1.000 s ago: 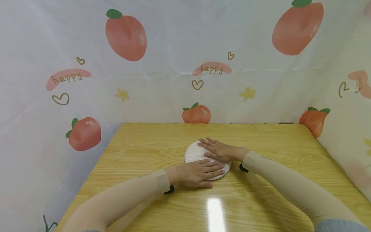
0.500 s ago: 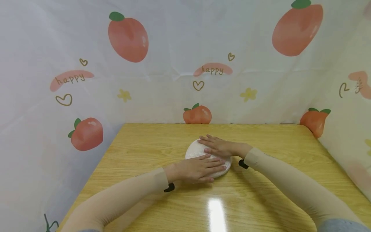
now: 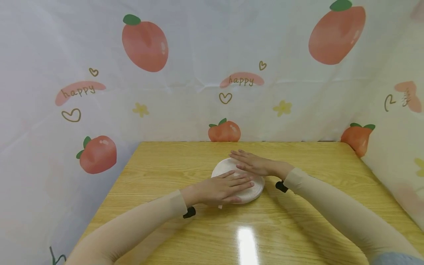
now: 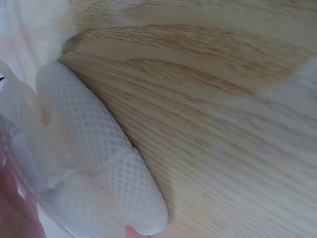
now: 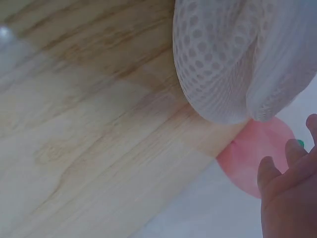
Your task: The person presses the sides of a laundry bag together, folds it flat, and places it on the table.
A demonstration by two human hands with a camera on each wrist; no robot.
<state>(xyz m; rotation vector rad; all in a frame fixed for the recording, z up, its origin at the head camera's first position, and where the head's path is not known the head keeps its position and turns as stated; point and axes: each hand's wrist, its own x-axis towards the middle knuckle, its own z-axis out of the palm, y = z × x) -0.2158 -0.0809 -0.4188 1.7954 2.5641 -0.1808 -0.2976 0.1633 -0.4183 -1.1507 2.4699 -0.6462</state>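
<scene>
A round white mesh bag (image 3: 222,168), flattened into a disc, lies on the wooden table in the head view. Its left front edge shows a small white tab (image 3: 220,207). Straight, slightly spread fingers of my left hand (image 3: 221,188) lie across the front left part of the bag. My right hand (image 3: 254,164) extends over its back right part, also with straight fingers; whether it touches or hovers, I cannot tell. Folded layers of the mesh bag (image 4: 99,124) show at the edge in the left wrist view. The hands hide much of the bag's top.
The wooden table (image 3: 165,165) reaches back to a white cloth backdrop (image 3: 185,55) printed with peaches and "happy". The cloth also hangs at the left and right sides. A bright light reflection (image 3: 246,244) shines on the table's front.
My right hand has shifted a little back and to the right over the bag. My left hand has slid slightly left, and the white tab has come into view. The bag has barely moved.
</scene>
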